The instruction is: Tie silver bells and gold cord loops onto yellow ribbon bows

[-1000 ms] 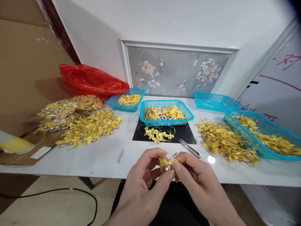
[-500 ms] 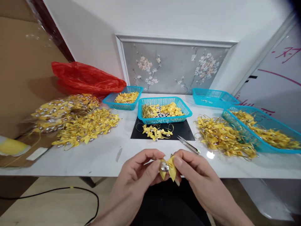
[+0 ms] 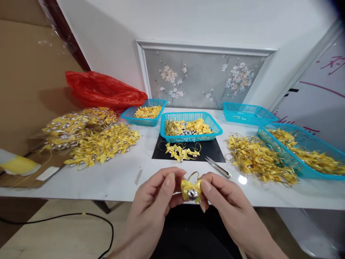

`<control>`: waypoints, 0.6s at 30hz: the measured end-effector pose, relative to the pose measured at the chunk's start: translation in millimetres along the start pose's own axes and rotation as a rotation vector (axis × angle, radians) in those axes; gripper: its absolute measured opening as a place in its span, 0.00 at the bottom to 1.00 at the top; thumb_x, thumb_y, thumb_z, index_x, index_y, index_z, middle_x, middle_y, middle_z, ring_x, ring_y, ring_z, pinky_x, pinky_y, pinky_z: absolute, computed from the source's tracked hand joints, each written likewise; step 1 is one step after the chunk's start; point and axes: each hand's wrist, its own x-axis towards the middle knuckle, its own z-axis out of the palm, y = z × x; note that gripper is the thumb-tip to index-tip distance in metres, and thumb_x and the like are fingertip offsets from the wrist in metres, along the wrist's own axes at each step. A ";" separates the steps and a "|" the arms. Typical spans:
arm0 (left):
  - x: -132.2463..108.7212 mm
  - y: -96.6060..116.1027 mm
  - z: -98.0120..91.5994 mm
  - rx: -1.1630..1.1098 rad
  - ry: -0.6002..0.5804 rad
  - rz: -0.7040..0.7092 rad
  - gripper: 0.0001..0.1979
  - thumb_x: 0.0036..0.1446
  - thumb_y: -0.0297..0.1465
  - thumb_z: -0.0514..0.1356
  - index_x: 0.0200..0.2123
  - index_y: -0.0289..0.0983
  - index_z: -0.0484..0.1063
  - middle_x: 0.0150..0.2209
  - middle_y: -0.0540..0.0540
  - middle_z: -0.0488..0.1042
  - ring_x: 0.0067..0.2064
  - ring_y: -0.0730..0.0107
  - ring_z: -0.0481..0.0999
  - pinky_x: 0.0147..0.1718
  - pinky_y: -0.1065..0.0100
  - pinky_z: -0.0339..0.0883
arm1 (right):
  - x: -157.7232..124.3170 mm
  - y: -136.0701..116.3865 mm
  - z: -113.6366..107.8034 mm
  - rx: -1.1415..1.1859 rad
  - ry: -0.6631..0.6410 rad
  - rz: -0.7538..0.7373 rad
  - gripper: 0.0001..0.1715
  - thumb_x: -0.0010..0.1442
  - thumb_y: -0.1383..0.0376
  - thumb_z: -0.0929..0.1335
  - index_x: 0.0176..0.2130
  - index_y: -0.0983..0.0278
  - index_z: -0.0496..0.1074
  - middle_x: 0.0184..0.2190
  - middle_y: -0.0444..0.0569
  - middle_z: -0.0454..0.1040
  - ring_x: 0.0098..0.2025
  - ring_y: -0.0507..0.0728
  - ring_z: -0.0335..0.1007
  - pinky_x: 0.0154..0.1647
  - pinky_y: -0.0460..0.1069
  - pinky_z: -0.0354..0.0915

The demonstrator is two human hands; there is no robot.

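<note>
A yellow ribbon bow with a round silver bell on its middle is held up just past the table's front edge. A thin gold cord loop stands up behind it. My right hand pinches the bow's right wing between thumb and fingers. My left hand is curled at the left wing, lower fingers against it and partly hidden behind, thumb lifted off the ribbon. Beyond my hands, several matching bows lie on a black mat. Thread snips rest right of them.
A blue basket of bows stands behind the mat. Loose bow piles lie left and right. Other blue baskets stand around, one at far right. A red plastic bag sits back left.
The bow has turned so its bell faces me lower down and its cord loop shows above. My left thumb has come off the bow. The view has shifted slightly left.
</note>
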 end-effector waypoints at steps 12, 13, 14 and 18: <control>-4.4 -1.7 -5.6 0.194 -0.025 0.042 0.03 0.61 0.32 0.64 0.39 0.45 0.77 0.35 0.55 0.77 0.36 0.76 0.75 0.37 0.78 0.70 | -4.5 -3.1 0.7 -0.011 -0.020 -0.029 0.15 0.66 0.55 0.65 0.33 0.62 0.69 0.25 0.42 0.67 0.27 0.50 0.61 0.27 0.44 0.60; -4.3 -1.1 -5.3 0.198 -0.026 0.051 0.03 0.61 0.32 0.64 0.38 0.45 0.77 0.35 0.55 0.77 0.36 0.77 0.74 0.37 0.79 0.69 | -4.8 -3.0 1.2 -0.025 -0.012 -0.039 0.13 0.66 0.56 0.66 0.34 0.62 0.70 0.26 0.42 0.67 0.27 0.50 0.61 0.27 0.44 0.60; -4.2 -0.2 -4.9 0.196 -0.031 0.054 0.02 0.60 0.32 0.64 0.37 0.45 0.78 0.34 0.55 0.77 0.36 0.77 0.74 0.37 0.80 0.69 | -5.0 -2.8 1.7 -0.045 0.004 -0.061 0.12 0.65 0.58 0.67 0.34 0.62 0.70 0.26 0.42 0.68 0.28 0.50 0.62 0.27 0.44 0.60; -4.4 3.6 -3.3 0.156 -0.052 0.036 0.03 0.61 0.33 0.64 0.38 0.45 0.78 0.33 0.54 0.76 0.34 0.78 0.73 0.35 0.81 0.67 | -5.0 0.3 2.0 -0.144 0.071 -0.217 0.10 0.67 0.62 0.66 0.33 0.62 0.70 0.27 0.42 0.69 0.29 0.51 0.64 0.29 0.44 0.61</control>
